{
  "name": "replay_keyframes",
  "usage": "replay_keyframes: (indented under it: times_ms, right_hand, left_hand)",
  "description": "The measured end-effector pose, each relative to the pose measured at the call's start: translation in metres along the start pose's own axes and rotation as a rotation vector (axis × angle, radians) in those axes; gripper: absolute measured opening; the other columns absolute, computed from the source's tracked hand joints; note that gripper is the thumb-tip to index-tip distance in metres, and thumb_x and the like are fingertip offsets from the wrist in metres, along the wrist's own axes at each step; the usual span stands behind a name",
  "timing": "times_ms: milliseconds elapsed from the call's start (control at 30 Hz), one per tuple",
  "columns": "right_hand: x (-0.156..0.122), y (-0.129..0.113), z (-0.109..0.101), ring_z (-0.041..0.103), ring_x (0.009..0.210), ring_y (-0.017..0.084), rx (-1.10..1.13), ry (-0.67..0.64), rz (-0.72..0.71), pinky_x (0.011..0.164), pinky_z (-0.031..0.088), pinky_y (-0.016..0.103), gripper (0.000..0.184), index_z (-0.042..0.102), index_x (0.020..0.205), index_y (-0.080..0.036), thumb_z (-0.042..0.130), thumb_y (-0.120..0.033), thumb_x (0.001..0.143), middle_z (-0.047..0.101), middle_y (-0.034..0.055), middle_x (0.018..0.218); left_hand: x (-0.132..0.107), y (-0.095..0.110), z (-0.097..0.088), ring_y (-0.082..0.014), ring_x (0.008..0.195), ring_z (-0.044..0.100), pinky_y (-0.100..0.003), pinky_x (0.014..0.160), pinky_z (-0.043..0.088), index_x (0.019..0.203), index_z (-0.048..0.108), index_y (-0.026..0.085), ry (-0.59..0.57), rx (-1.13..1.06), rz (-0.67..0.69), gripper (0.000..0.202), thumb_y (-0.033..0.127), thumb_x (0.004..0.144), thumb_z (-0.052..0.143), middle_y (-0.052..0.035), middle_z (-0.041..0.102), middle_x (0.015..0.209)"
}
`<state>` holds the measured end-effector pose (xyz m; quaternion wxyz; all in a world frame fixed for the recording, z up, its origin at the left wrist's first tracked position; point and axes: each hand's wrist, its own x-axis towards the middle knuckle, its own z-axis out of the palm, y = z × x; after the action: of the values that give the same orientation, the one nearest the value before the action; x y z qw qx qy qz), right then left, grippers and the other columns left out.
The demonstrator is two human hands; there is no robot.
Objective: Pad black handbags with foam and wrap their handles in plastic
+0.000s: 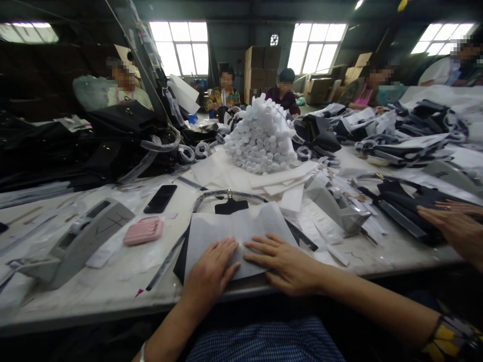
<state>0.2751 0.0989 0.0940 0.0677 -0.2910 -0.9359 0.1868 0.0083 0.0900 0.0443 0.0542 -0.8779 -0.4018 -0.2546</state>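
Observation:
A black handbag (pixel 180 261) lies flat at the table's front edge, its front mostly covered by a white sheet of wrapping paper (pixel 226 226). My left hand (pixel 212 265) rests on the sheet's lower left with fingers stretched out. On the right of the sheet, my right hand (pixel 281 262) presses down flat, fingers spread. Beyond the paper's upper edge show the bag's black tab with a metal clasp (pixel 231 205) and a handle in clear plastic wrap (pixel 202 200). Whatever lies under the sheet is hidden.
Grey tape dispensers (pixel 81 236) stand left and right. A pink case (pixel 143 231) and a phone (pixel 160 199) lie left. White foam rolls (pixel 260 138) are heaped behind; black bags (pixel 121 136) pile up left. At right, a co-worker's hands (pixel 453 221) touch another bag. Several people sit opposite.

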Motion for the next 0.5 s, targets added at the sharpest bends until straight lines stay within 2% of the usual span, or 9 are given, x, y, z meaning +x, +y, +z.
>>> replay_keyframes:
  times_ms: [100, 200, 333, 500]
  right_hand:
    - [0.007, -0.001, -0.008, 0.044, 0.136, 0.024, 0.088, 0.058, 0.079, 0.116, 0.033, 0.043, 0.056, 0.038, 0.152, -0.025, 0.049, -0.037, 0.098, 0.046, 0.0109, 0.151]
    - [0.022, -0.001, -0.009, 0.056, 0.118, 0.024, -0.02, 0.066, 0.134, 0.104, 0.045, 0.041, 0.046, 0.045, 0.147, -0.024, 0.043, -0.035, 0.102, 0.058, 0.0119, 0.131]
    - [0.032, -0.001, -0.002, 0.058, 0.104, 0.025, -0.243, 0.043, 0.103, 0.092, 0.048, 0.042, 0.043, 0.049, 0.143, -0.027, 0.042, -0.026, 0.101, 0.061, 0.0112, 0.115]
    - [0.031, -0.002, 0.0, 0.057, 0.101, 0.025, -0.313, 0.023, 0.063, 0.089, 0.048, 0.04, 0.044, 0.049, 0.144, -0.026, 0.042, -0.025, 0.101, 0.062, 0.0122, 0.114]
  left_hand:
    - [-0.008, 0.006, 0.006, -0.0216, 0.124, 0.06, -0.041, 0.109, 0.047, 0.127, 0.054, 0.014, 0.037, -0.026, -0.038, 0.032, 0.029, 0.099, 0.049, -0.0122, 0.064, 0.134]
    - [-0.006, 0.006, 0.008, -0.0224, 0.125, 0.059, -0.043, 0.109, 0.047, 0.125, 0.056, 0.015, 0.03, -0.052, -0.04, 0.03, 0.028, 0.099, 0.049, -0.0124, 0.063, 0.135]
    - [-0.004, 0.005, 0.009, -0.0226, 0.125, 0.059, -0.044, 0.109, 0.047, 0.124, 0.058, 0.015, 0.029, -0.066, -0.051, 0.029, 0.028, 0.099, 0.05, -0.0126, 0.063, 0.134]
    - [-0.006, 0.006, 0.008, -0.0226, 0.125, 0.059, -0.043, 0.11, 0.047, 0.124, 0.058, 0.016, 0.023, -0.069, -0.057, 0.03, 0.029, 0.098, 0.051, -0.0124, 0.063, 0.134]
